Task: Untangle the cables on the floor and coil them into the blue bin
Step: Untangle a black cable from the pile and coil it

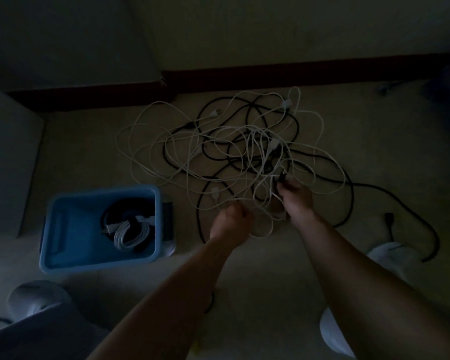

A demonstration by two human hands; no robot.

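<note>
A tangle of white and black cables (pixel 234 149) lies on the dim floor near the wall. My left hand (pixel 231 220) grips white cable strands at the tangle's near edge. My right hand (pixel 295 194) pinches a black plug end (pixel 282 175) with cable around it, just right of the left hand. The blue bin (pixel 63 229) stands to the left on the floor. Inside it lie a coiled white cable (pixel 130 233) and a coiled black cable (pixel 117 211).
A long black cable (pixel 400 201) runs right and loops back to a black plug (pixel 389 218). White shoes (pixel 385 252) stand at the right, a pale round object (pixel 34 297) at the lower left. A dark skirting board (pixel 270 74) lines the wall behind.
</note>
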